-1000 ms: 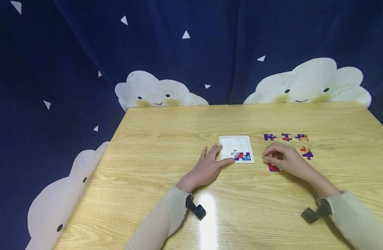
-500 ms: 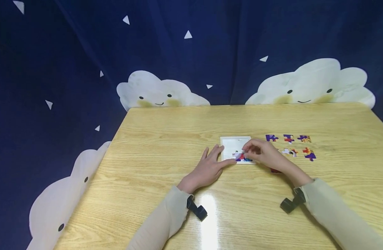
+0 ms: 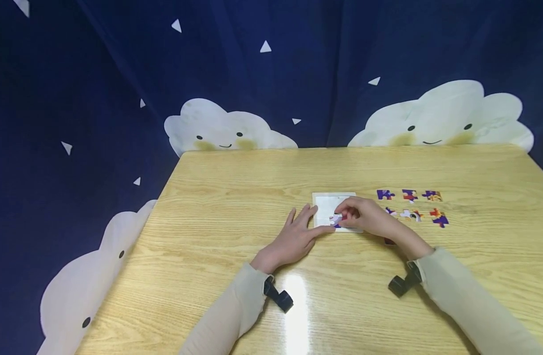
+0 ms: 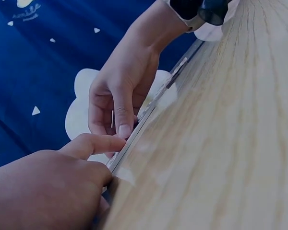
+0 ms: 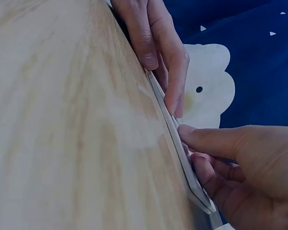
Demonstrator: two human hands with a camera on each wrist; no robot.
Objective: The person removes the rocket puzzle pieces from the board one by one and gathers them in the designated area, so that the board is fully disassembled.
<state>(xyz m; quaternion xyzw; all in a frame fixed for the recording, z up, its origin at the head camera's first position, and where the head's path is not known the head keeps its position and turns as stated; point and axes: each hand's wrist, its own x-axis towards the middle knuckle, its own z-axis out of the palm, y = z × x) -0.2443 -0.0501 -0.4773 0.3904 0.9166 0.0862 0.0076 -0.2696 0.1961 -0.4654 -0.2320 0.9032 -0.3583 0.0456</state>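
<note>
A small white puzzle tray [image 3: 335,194] lies on the table, with joined jigsaw pieces [image 3: 335,223] along its lower part. My left hand [image 3: 293,240] rests at the tray's left side, fingers spread, its thumb reaching over the lower edge. Over the tray's right half is my right hand [image 3: 370,217], thumb and fingers bent together as if pinching a jigsaw piece, which the fingers mostly hide. The right wrist view has both hands at the tray edge [image 5: 169,125], the left hand [image 5: 153,40] beyond the right hand [image 5: 259,165].
Loose jigsaw pieces lie right of the tray: a row of three with a red-and-purple piece [image 3: 410,195] in its middle, and below it a white piece [image 3: 412,215] and a yellow-purple piece [image 3: 439,217]. The right forearm partly covers a dark red piece [image 3: 389,241].
My right hand has moved left from the loose pieces to the tray, uncovering pieces that it hid. Within the last half second it shifted slightly further left. The left hand stays at the tray.
</note>
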